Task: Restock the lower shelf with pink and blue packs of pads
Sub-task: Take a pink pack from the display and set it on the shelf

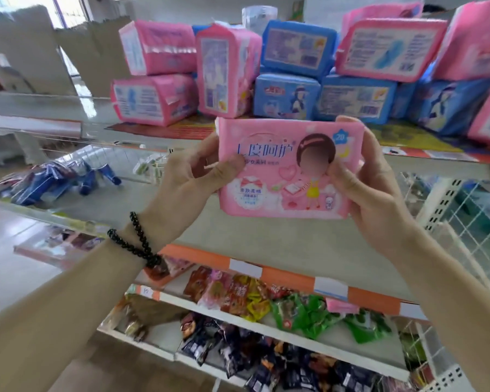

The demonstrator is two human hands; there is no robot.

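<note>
- Left hand (193, 176) gripping the left edge of a pink pack (287, 168), thumb across the printed front, fingers behind.
- Right hand (362, 176) gripping the right edge of the same pack, thumb on the front, fingertips curled over the top corner.
- Pink pack held upright, front facing the camera, in the air just in front of the top shelf (309, 134) lip and above the bare lower shelf (266, 230).
- Step in hand, by the look of it: one pack picked and carried, not yet placed.
- Stock pile: pink packs (156, 46) and blue packs (297, 45) stacked two high on the top shelf, directly behind the held pack.
- Next move probably: lower the pack below the top shelf lip, push it back onto the lower shelf, release both hands.
- Edges to mind: top shelf lip right behind the pack's upper edge; wire mesh divider (464, 222) well right of the pack; orange price strip (266, 267) along the lower shelf front.
- Open room: broad bare stretch of lower shelf straight below the pack; blue sachets (63, 179) far to the left of it.
- Snack packets (266, 301) on the tier under the lower shelf, out of the likely path.
- Risk: soft wrapper could snag the top shelf lip if lowered too close.
</note>
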